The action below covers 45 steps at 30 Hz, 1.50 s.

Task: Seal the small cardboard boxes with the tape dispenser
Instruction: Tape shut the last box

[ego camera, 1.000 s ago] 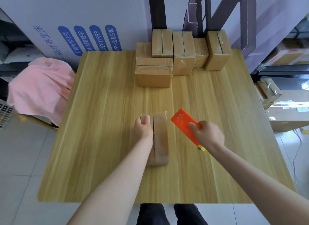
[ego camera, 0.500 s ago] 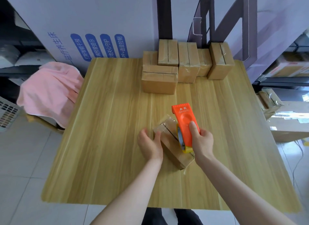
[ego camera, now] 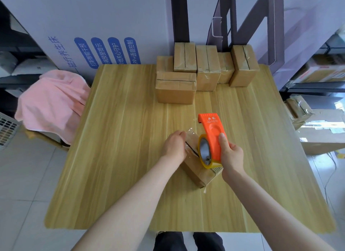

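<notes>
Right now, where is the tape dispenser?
In the head view, the tape dispenser is near the middle of the table, gripped by the right hand against the small box the left hand holds.

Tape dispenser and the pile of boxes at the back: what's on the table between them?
Nothing. Between the tape dispenser and the pile of boxes there is only bare wooden table, seen in the head view.

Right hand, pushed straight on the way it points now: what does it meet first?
The right hand grips the tape dispenser, pointing away across the table. First in line is probably the stack of boxes at the far edge, though depth is unclear.
</notes>
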### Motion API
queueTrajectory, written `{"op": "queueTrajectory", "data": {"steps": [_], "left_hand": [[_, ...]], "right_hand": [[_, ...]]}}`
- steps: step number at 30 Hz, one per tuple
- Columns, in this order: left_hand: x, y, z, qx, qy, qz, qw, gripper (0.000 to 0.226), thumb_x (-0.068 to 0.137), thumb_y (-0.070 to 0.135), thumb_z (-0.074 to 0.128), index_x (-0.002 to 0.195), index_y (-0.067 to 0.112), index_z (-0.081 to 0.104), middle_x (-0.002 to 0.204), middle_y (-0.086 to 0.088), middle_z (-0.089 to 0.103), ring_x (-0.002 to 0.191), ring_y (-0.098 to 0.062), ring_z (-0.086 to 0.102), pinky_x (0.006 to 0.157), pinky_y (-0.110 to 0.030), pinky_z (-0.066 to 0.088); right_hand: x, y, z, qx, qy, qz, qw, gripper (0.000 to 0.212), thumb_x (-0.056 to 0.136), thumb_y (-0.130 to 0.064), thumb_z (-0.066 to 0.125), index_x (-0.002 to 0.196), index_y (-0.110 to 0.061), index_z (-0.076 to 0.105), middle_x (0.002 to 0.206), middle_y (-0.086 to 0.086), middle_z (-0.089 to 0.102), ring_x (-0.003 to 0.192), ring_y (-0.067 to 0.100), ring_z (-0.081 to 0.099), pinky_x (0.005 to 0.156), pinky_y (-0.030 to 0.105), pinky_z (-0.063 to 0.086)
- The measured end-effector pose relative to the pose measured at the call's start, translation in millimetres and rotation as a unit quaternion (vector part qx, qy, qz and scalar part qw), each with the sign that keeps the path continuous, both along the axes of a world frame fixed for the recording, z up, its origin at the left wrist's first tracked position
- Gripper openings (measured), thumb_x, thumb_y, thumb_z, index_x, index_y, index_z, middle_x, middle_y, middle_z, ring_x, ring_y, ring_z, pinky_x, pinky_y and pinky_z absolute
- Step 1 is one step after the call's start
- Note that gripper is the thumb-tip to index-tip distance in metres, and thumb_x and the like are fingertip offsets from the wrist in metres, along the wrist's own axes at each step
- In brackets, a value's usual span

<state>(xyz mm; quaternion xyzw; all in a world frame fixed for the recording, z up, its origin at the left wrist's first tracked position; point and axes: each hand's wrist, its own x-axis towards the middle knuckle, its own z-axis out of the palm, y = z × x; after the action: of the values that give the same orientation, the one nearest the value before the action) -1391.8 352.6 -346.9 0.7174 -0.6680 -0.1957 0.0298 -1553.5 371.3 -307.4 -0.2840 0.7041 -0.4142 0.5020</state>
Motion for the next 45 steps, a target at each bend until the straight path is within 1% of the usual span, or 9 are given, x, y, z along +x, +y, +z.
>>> {"op": "queueTrajectory", "data": {"steps": [6, 11, 21, 25, 27, 30, 36, 42, 45], "left_hand": [[5, -40, 18, 0.150, -0.104, -0.107, 0.977, 0.065, 0.083, 0.017, 0.062, 0.140, 0.028, 0.034, 0.136, -0.002, 0.040, 0.115, -0.028, 0.053, 0.070, -0.031, 0.042], [12, -61, 27, 0.214, -0.094, -0.183, 0.955, 0.057, 0.075, 0.023, 0.068, 0.122, 0.029, 0.035, 0.115, 0.000, 0.044, 0.085, -0.026, 0.054, 0.062, -0.031, 0.039], [21, -61, 13, 0.186, -0.082, -0.226, 0.953, 0.065, 0.079, 0.022, 0.061, 0.133, 0.045, 0.033, 0.121, 0.001, 0.045, 0.077, -0.020, 0.055, 0.051, -0.027, 0.038], [26, -23, -4, 0.070, 0.062, 0.025, 0.995, 0.088, 0.080, 0.025, 0.072, 0.145, 0.049, 0.018, 0.149, 0.002, 0.035, 0.130, -0.023, 0.044, 0.091, -0.037, 0.047], [26, 4, -19, -0.033, 0.163, 0.197, 0.966, 0.082, 0.078, 0.028, 0.078, 0.146, 0.030, 0.033, 0.149, -0.002, 0.039, 0.133, -0.021, 0.042, 0.099, -0.035, 0.042], [11, 27, -33, -0.033, 0.314, 0.327, 0.891, 0.051, 0.088, 0.030, 0.066, 0.134, 0.011, 0.054, 0.134, -0.009, 0.057, 0.121, -0.023, 0.054, 0.098, -0.028, 0.041], [5, 23, -31, -0.005, 0.266, 0.303, 0.915, 0.040, 0.097, 0.033, 0.051, 0.130, 0.010, 0.057, 0.126, -0.010, 0.063, 0.116, -0.028, 0.058, 0.097, -0.040, 0.047], [-24, 62, -28, -0.088, 0.303, 0.433, 0.844, 0.026, 0.093, 0.036, 0.056, 0.088, 0.015, 0.069, 0.082, -0.002, 0.070, 0.085, -0.028, 0.066, 0.058, -0.026, 0.041], [-27, 64, -26, -0.060, 0.234, 0.463, 0.853, 0.042, 0.095, 0.039, 0.053, 0.128, 0.013, 0.058, 0.125, -0.007, 0.064, 0.115, -0.028, 0.058, 0.090, -0.038, 0.048]], "right_hand": [[-2, -1, 1, 0.006, -0.008, 0.007, 1.000, 0.045, 0.091, -0.047, 0.059, 0.075, -0.005, 0.058, 0.065, 0.009, 0.056, 0.055, 0.019, 0.052, 0.051, 0.027, 0.042], [-2, 0, -1, 0.004, -0.017, 0.004, 1.000, 0.047, 0.091, -0.048, 0.059, 0.081, -0.002, 0.062, 0.068, 0.012, 0.058, 0.060, 0.022, 0.053, 0.056, 0.030, 0.043], [-10, -6, -7, 0.011, -0.015, -0.017, 1.000, 0.047, 0.092, -0.049, 0.057, 0.075, -0.005, 0.062, 0.060, 0.006, 0.058, 0.053, 0.017, 0.053, 0.051, 0.026, 0.044], [-7, -5, -8, -0.002, -0.001, -0.001, 1.000, 0.046, 0.092, -0.047, 0.058, 0.072, -0.006, 0.058, 0.058, 0.005, 0.052, 0.049, 0.015, 0.047, 0.046, 0.024, 0.039], [-4, -4, -6, -0.013, 0.000, 0.011, 1.000, 0.046, 0.092, -0.046, 0.059, 0.071, -0.005, 0.055, 0.059, 0.007, 0.050, 0.053, 0.019, 0.046, 0.049, 0.027, 0.037], [-1, -2, -6, -0.022, 0.002, 0.025, 0.999, 0.045, 0.092, -0.044, 0.060, 0.070, -0.005, 0.053, 0.059, 0.007, 0.050, 0.054, 0.019, 0.046, 0.051, 0.028, 0.036], [-5, -5, -7, -0.020, 0.018, 0.035, 0.999, 0.045, 0.092, -0.044, 0.059, 0.067, -0.007, 0.053, 0.055, 0.002, 0.048, 0.048, 0.014, 0.043, 0.044, 0.020, 0.035], [-21, -21, 10, -0.056, -0.041, 0.009, 0.998, 0.044, 0.093, -0.041, 0.060, 0.063, -0.010, 0.054, 0.052, -0.004, 0.050, 0.046, 0.007, 0.045, 0.044, 0.017, 0.038], [-54, -38, 23, -0.082, -0.042, -0.037, 0.995, 0.043, 0.093, -0.043, 0.059, 0.060, -0.016, 0.051, 0.049, -0.010, 0.047, 0.040, 0.000, 0.041, 0.041, 0.013, 0.036]]}}
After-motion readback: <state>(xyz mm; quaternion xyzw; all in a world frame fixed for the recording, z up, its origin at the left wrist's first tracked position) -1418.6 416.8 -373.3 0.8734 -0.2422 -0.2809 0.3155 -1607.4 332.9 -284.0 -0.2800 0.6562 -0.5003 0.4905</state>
